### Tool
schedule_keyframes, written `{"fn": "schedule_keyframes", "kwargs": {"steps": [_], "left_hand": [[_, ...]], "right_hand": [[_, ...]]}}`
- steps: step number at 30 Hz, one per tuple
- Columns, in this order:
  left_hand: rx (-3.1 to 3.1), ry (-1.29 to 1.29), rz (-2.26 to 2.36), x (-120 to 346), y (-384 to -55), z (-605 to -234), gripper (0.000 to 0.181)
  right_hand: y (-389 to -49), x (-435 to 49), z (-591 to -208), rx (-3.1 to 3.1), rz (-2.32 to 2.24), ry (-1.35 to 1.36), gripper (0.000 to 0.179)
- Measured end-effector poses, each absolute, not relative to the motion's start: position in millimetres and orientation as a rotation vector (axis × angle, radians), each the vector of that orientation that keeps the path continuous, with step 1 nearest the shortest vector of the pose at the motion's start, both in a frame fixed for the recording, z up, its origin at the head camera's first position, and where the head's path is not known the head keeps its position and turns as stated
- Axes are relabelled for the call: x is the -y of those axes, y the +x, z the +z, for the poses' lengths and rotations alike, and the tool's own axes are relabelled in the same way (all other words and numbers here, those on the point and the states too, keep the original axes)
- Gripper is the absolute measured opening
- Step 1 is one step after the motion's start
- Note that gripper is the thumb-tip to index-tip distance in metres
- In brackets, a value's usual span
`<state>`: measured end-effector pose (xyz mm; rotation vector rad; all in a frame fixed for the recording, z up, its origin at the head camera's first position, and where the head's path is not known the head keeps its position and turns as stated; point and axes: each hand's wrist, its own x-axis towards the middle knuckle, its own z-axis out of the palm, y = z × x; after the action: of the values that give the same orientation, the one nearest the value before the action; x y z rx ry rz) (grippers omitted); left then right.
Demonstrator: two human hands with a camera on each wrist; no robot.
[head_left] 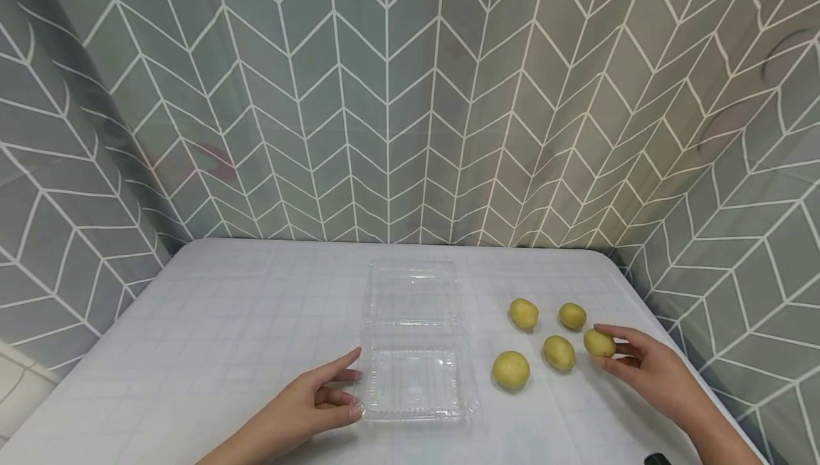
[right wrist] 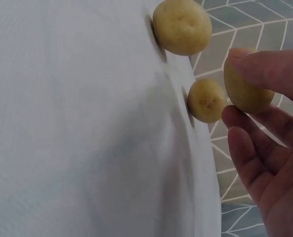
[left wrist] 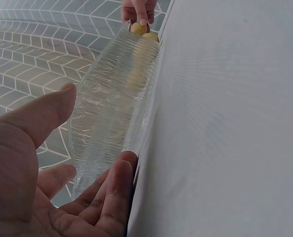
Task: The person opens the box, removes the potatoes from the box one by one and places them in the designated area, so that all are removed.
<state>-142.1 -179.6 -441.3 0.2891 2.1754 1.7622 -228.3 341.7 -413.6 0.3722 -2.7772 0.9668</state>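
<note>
A clear plastic clamshell container lies opened flat, its base [head_left: 470,379] nearer and its lid [head_left: 413,293] behind. At the base's left edge is my left hand [head_left: 307,404], thumb and fingers spread apart, fingertips touching the rim. The left wrist view shows the container's ribbed side [left wrist: 106,108] beside those fingers. On the right, my right hand [head_left: 660,376] pinches a small yellow potato [head_left: 598,343] between thumb and fingers; in the right wrist view this potato [right wrist: 247,89] appears off the cloth. Other potatoes [head_left: 511,370] lie between that hand and the container.
A white cloth [head_left: 211,337] covers the table. Two potatoes, one at the back left [head_left: 524,314] and one to its right [head_left: 572,316], sit behind another potato [head_left: 559,353]. A patterned grey curtain [head_left: 410,95] surrounds the back and sides. A small black object [head_left: 656,459] shows at the bottom edge.
</note>
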Motion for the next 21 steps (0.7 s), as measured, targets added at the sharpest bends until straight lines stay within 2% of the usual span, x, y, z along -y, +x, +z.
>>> {"fn": "schedule_keyframes", "kwargs": {"steps": [21], "left_hand": [[-2.196, 0.296, 1.737, 181.7, -141.2, -443.0, 0.082]], "right_hand": [[-230.6, -359.7, -427.7, 2.831, 0.949, 0.309, 0.056]]}}
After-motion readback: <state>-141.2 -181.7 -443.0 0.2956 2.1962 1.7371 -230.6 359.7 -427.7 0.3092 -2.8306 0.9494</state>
